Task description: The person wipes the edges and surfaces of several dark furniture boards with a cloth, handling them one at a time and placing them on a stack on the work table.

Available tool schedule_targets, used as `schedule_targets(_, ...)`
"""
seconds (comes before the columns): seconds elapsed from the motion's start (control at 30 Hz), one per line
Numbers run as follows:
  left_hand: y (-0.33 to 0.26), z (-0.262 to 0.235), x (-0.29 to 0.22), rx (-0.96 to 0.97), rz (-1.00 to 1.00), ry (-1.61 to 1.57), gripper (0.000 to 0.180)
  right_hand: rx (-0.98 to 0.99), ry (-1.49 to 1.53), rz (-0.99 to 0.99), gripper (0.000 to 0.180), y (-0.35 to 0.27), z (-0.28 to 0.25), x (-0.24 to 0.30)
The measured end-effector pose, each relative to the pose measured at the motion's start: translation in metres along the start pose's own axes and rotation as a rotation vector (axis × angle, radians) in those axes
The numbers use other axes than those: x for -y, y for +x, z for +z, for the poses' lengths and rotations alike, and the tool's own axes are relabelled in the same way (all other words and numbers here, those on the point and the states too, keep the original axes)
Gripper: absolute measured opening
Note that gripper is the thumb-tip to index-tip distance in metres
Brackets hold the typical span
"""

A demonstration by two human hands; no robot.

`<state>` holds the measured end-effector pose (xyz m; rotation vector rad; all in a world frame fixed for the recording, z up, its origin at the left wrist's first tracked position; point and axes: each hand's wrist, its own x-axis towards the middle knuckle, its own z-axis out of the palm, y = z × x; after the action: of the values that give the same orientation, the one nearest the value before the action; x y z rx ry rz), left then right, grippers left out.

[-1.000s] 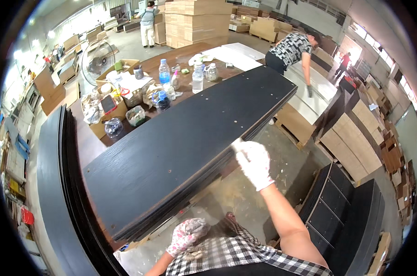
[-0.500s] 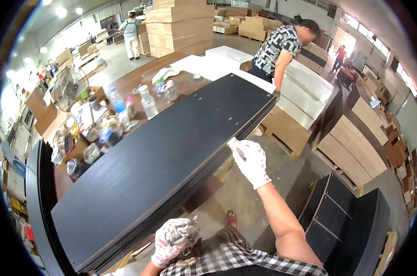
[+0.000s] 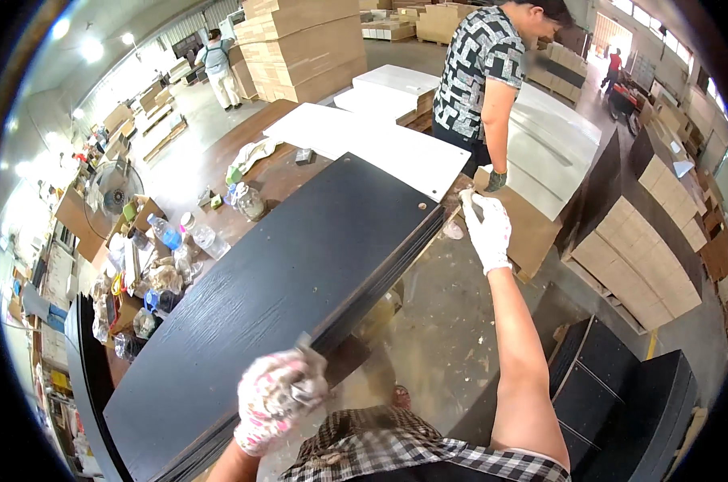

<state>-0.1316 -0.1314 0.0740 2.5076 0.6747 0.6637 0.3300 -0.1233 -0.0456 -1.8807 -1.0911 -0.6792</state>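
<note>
A long black panel (image 3: pixel 283 281) lies on top of a stack of like panels, running from lower left to upper right. My left hand (image 3: pixel 279 398), in a pink-patterned glove, grips the panel's near long edge. My right hand (image 3: pixel 486 229), in a white glove, reaches out on a straight arm and holds the panel's far right corner. Just beyond that corner stands a co-worker in a black-and-white patterned shirt (image 3: pixel 480 76), one dark-gloved hand (image 3: pixel 496 178) on a brown board (image 3: pixel 532 229).
White panels (image 3: pixel 380 145) lie behind the black one. Bottles and clutter (image 3: pixel 167 241) crowd the brown table to the left, near a fan (image 3: pixel 111 197). Black cabinets (image 3: pixel 621 377) stand at lower right, and cardboard stacks (image 3: pixel 299 44) stand behind. Another person (image 3: pixel 219 68) stands far back.
My right hand has slid along the panel's edge to its far right corner. My left hand has come up onto the near edge. The view has swung toward the co-worker.
</note>
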Motion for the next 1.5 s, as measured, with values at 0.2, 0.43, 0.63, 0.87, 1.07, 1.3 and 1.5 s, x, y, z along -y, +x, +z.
schedule_targets(0.2,0.063,0.047,0.037,0.012,0.244,0.390,0.079,0.086,0.283,0.076,0.023,-0.098,-0.046,0.016)
schedule_targets(0.43,0.188,0.146,0.027,0.406,0.329,0.604,0.094,0.053,0.394,0.460,0.030,-0.208,-0.111,-0.028)
schedule_targets(0.63,0.303,0.235,0.013,0.238,0.292,0.707,0.067,0.095,0.434,0.716,0.029,-0.254,-0.131,-0.043)
schedule_targets(0.87,0.214,0.189,0.014,0.294,0.297,0.891,0.066,0.037,0.766,0.712,0.029,-0.241,-0.116,-0.015)
schedule_targets(1.07,0.037,0.096,0.053,0.293,0.076,0.739,0.086,0.234,0.818,0.439,0.029,-0.184,-0.066,0.049)
schedule_targets(1.3,-0.189,-0.009,0.085,-0.046,-0.168,0.627,0.067,0.431,1.102,0.119,0.034,-0.149,-0.035,0.238)
schedule_targets(1.5,-0.383,-0.079,0.117,-0.356,-0.348,0.661,0.070,0.628,1.316,0.243,0.033,-0.188,-0.029,0.426)
